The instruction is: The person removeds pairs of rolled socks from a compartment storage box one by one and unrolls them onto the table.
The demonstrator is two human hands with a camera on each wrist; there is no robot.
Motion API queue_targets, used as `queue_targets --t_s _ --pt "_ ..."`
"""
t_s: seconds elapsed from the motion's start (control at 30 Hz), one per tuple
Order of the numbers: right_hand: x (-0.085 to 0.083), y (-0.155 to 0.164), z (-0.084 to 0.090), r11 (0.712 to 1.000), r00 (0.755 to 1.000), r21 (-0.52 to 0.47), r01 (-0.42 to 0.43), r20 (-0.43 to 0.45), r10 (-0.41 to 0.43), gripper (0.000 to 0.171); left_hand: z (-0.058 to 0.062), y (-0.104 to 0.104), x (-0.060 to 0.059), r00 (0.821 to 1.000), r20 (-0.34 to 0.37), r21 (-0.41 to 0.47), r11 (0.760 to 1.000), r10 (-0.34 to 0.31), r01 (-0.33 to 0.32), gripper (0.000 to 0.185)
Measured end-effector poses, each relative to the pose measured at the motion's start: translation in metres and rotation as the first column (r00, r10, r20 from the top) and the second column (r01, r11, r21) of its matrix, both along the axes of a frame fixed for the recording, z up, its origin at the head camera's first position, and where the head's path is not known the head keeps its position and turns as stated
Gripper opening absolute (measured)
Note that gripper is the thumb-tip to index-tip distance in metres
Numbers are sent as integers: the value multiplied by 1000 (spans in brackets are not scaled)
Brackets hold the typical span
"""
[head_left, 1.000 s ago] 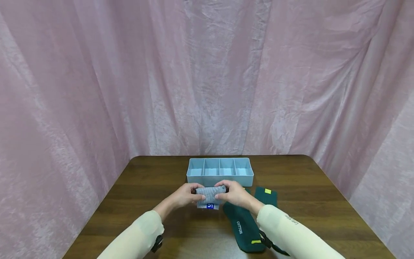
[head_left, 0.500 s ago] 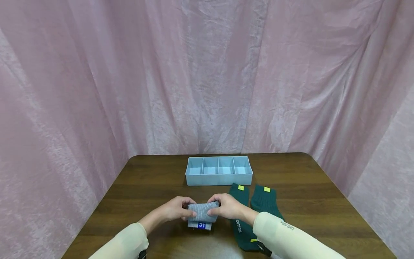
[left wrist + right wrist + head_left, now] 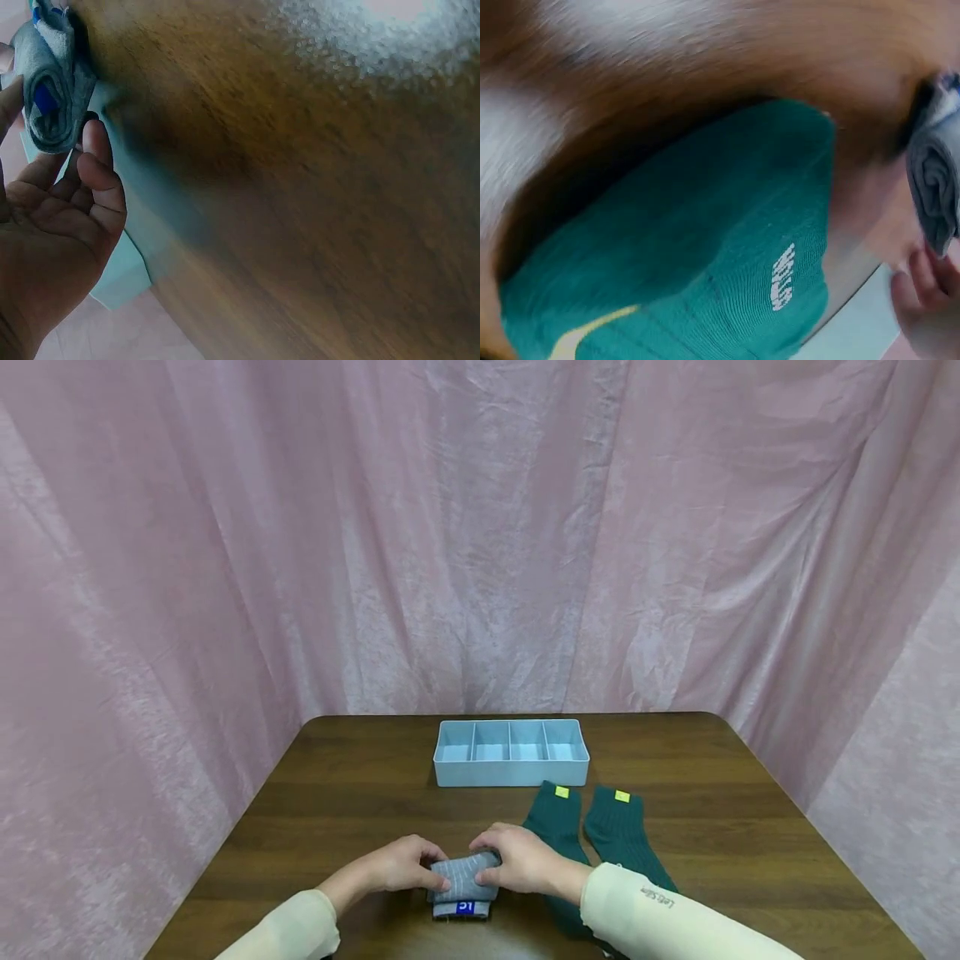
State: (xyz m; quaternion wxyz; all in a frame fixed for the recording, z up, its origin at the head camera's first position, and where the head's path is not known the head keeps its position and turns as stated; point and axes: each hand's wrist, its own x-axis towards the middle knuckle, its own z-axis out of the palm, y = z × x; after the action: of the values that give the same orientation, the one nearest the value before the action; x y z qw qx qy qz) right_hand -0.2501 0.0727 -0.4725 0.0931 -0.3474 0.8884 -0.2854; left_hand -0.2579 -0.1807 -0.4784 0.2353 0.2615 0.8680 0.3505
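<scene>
A pale cream left sleeve (image 3: pixel 288 927) shows at the lower left of the head view; the matching right sleeve (image 3: pixel 675 917), lower right, bears small dark lettering (image 3: pixel 657 897).

A table (image 3: pixel 360 777) of dark brown wood grain is seen, and behind it a pink curtain (image 3: pixel 480 543) is hung in folds. Towards the far edge is placed a pale blue box (image 3: pixel 512 774), which is divided into four compartments. Nearer, two green socks (image 3: pixel 621 827) are laid side by side, each marked with a yellow label (image 3: pixel 562 792).
</scene>
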Motion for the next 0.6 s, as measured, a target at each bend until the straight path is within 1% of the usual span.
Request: queue_targets --t_s 0.03,0.07,0.1,0.13,0.2,0.23,0.27,0.33,0.43,0.47,0.53,0.6 --pt "2 0 0 999 996 21 -32 -86 33 29 0 0 0 1000 -8 -6 1000 5 -5 23" --pt "4 -1 0 997 982 43 -62 -175 68 29 0 0 0 1000 -15 -10 1000 11 -11 25" --pt "5 -1 -1 994 963 65 -87 -251 100 28 0 0 0 1000 -25 -11 1000 12 -13 26" --pt "6 -1 -1 990 943 85 -109 -307 130 27 0 -1 0 999 -30 -10 1000 14 -15 27" --pt "8 -1 -3 982 910 125 -139 -375 177 28 -1 -2 0 999 -44 -8 1000 19 -20 30" --pt "8 -1 -4 979 906 140 -146 -379 189 30 -1 -2 1 998 -53 -8 1000 21 -21 31" --pt "8 -1 -5 977 908 151 -147 -371 194 32 -1 -3 1 998 -60 -7 1000 22 -22 32" --pt "7 0 -6 976 926 165 -142 -326 190 35 -1 -5 3 997 -69 -1 1000 25 -25 34" --pt "4 2 -8 980 961 157 -122 -230 156 34 -1 -7 5 996 -85 14 1000 29 -28 39" --pt "4 2 -8 982 969 150 -116 -202 145 34 -1 -8 6 995 -94 15 999 30 -29 41" --pt "2 3 -8 984 979 140 -106 -161 128 33 -2 -8 8 992 -123 12 1000 30 -28 43" --pt "2 3 -9 986 982 135 -99 -145 119 34 -4 -7 9 987 -161 6 1000 27 -26 41"
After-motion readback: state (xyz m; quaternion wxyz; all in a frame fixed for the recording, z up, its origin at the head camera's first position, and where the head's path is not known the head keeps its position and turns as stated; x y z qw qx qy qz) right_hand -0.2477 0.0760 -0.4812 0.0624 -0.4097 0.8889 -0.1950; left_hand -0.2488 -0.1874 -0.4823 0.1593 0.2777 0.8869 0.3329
